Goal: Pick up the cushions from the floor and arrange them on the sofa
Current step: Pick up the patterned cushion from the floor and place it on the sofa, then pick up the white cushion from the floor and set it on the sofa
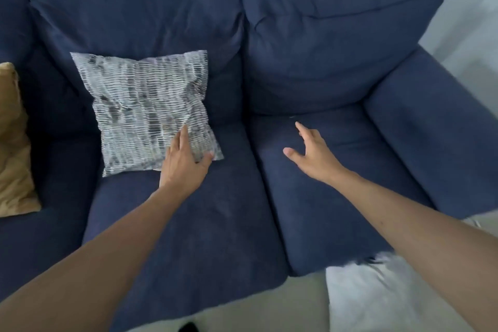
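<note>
A grey-and-white patterned cushion leans against the backrest of the navy blue sofa, on the middle seat. My left hand lies flat on the cushion's lower right corner, fingers spread and not gripping it. Over the right seat my right hand hovers with its fingers apart and holds nothing. A mustard yellow cushion rests on the left seat, cut off by the frame's left edge.
The sofa's right armrest stands at the right. A whitish object, blurred, lies on the pale floor in front of the right seat. A dark shape shows at the bottom edge.
</note>
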{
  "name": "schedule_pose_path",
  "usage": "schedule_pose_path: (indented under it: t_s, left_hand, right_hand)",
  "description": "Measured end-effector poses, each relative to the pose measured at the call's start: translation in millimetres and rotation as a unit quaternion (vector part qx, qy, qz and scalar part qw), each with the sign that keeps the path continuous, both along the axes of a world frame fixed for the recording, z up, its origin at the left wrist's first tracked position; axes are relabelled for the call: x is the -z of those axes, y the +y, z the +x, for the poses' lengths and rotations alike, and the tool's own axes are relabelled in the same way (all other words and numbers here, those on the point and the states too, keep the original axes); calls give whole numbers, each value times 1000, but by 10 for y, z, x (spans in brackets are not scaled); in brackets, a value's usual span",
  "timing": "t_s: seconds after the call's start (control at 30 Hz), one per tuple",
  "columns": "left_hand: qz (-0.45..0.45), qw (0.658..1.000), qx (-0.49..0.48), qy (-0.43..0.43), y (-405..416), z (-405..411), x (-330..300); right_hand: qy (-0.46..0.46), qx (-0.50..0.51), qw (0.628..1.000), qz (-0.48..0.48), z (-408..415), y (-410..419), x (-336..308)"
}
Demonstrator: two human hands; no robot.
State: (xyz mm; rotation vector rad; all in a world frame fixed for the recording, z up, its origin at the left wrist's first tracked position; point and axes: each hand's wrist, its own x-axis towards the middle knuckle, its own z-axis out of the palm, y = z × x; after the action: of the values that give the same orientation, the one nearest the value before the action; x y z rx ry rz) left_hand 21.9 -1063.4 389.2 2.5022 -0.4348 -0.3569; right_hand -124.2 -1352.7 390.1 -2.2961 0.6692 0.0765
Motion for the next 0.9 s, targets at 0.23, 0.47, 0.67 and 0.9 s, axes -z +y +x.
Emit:
schedule_pose_path:
  t_s: [0.23,0.47,0.67,0.9]
  left_hand:
    - [4,997,16,75,-749,-1580,200]
    - [20,988,66,135,-1365,-2891,640]
    - [44,977,107,177,-1739,-3883,1333]
    - [109,954,107,258,-2069,-4396,2634]
  right_hand:
    - [44,28,998,-18,-1752,-873,119]
    - [63,97,993,4,-3107,-1401,695]
    - [116,114,987,9,-4078,-1595,1431]
    - [191,129,973,21,-4757,-1835,2577]
